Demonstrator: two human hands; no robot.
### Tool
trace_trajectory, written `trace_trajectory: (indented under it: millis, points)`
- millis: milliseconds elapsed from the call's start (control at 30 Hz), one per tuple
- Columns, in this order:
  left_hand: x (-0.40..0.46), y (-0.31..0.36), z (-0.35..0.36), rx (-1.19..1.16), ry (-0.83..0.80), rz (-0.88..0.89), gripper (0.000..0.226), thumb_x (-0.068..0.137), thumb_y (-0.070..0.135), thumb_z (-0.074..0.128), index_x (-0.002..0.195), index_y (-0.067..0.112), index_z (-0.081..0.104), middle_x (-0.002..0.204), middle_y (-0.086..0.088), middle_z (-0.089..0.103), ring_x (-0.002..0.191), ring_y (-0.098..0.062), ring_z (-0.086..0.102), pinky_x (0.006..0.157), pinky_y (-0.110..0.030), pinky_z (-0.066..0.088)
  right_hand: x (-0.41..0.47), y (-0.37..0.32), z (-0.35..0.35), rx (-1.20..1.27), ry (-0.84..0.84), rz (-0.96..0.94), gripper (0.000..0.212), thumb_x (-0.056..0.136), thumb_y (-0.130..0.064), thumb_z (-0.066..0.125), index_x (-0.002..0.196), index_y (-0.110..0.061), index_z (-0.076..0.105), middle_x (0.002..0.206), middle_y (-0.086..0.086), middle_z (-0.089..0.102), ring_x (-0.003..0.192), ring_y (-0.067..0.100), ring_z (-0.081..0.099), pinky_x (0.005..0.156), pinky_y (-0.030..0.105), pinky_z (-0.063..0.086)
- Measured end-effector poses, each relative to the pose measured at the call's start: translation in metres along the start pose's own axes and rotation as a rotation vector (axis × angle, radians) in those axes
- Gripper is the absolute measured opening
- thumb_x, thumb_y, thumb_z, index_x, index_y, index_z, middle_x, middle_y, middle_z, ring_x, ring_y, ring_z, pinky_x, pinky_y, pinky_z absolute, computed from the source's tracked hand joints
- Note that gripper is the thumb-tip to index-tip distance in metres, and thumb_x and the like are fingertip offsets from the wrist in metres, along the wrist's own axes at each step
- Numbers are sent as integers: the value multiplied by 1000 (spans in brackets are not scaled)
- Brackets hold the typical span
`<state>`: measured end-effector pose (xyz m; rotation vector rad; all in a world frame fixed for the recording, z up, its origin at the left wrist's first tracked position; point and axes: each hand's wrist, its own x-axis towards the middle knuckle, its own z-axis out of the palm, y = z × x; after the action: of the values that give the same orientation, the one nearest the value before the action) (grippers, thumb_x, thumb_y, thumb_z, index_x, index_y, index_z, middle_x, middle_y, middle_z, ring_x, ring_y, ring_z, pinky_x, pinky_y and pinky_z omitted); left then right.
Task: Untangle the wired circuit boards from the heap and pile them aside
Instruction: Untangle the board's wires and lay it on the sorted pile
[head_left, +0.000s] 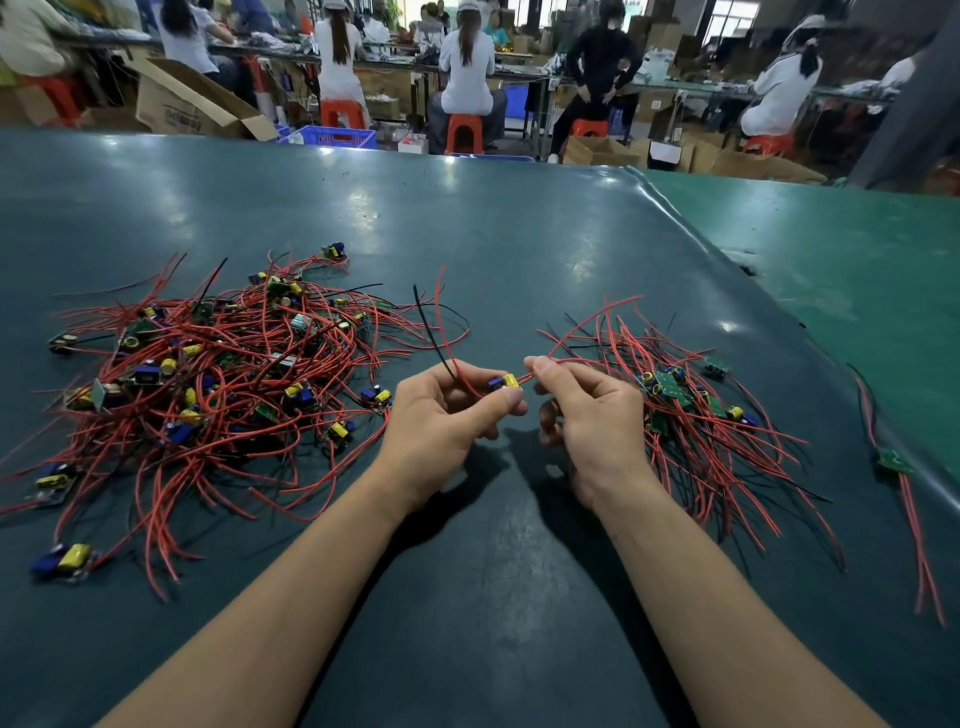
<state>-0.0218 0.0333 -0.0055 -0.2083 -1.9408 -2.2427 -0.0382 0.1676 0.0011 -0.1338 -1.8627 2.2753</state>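
A large tangled heap (208, 374) of small circuit boards with red and black wires lies on the left of the dark green table. A smaller sorted pile (691, 410) lies on the right. Between them, above the table, my left hand (447, 421) pinches one small circuit board (506, 383) with a yellow and a blue part; its red and black wires (441, 322) rise up and back. My right hand (592, 415) pinches a red wire (582, 332) at that board's right end, which runs off toward the right pile.
A single board with long red wires (904, 499) lies apart at the far right, near the seam with a lighter green mat (857, 260). Stray boards (65, 558) lie at the heap's near left. Seated people, red stools and cardboard boxes fill the background beyond the table's far edge.
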Motion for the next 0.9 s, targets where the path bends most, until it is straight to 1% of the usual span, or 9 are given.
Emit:
trace_trajectory:
  millis: [67,133,267,400,467,633,733,800,900]
  points:
    - [1,0,-1,-29,15,-16,9,82,-1,73,84,5,66,70,-9,73,65,-14,68,56,-18,48,3,-1,-1,8,70,-19,18,84,-13,75,67,-11,71,53,-3,54,41,10,41,38,20,32]
    - [1,0,-1,-33,14,-24,9,82,1,74,83,6,66,70,-9,73,63,-14,66,56,-18,48,6,-2,-4,24,96,10,19,85,-11,73,68,-13,66,50,-6,51,40,9,41,38,19,31]
    - [1,0,-3,-32,8,-40,7,83,2,73,84,5,66,71,-11,74,58,-12,61,56,-18,47,5,-5,-6,116,-49,189,20,92,-13,65,74,-15,58,55,-5,55,40,8,46,36,17,32]
    - [1,1,-4,-45,-15,-43,8,83,1,71,85,5,65,72,-7,74,57,-10,61,56,-16,47,1,-4,-6,60,-251,234,4,91,-14,67,88,-11,66,66,2,64,47,10,51,39,20,39]
    - [1,1,-5,-36,-47,-57,8,83,1,71,85,4,64,69,-5,73,51,-7,57,54,-15,46,-1,-3,-6,40,-292,216,5,89,-13,67,87,-10,71,66,2,64,48,9,52,40,18,39]
    - [2,1,-6,-42,-90,-116,9,82,4,72,86,2,64,68,-11,72,49,-10,53,53,-15,44,5,-9,-13,89,-185,201,7,84,-18,73,77,-16,76,62,-7,58,49,6,48,41,17,35]
    - [1,0,-5,-44,-97,-122,16,81,4,73,90,-4,63,69,-12,72,47,-10,53,52,-16,44,5,-7,-12,118,-137,211,12,84,-14,73,73,-17,68,58,-8,55,47,7,48,41,18,33]
    - [2,0,-5,-46,-87,-119,21,82,3,73,94,-9,62,69,-12,72,47,-9,53,51,-15,44,6,-5,-10,80,-88,158,19,86,-12,70,71,-19,62,57,-7,54,45,7,48,42,18,33]
    - [1,0,-5,-32,-81,-109,19,83,1,72,94,-10,61,69,-11,73,47,-8,55,52,-15,44,6,-3,-9,11,-86,69,18,92,-11,63,77,-15,54,59,-3,62,41,9,51,39,18,35]
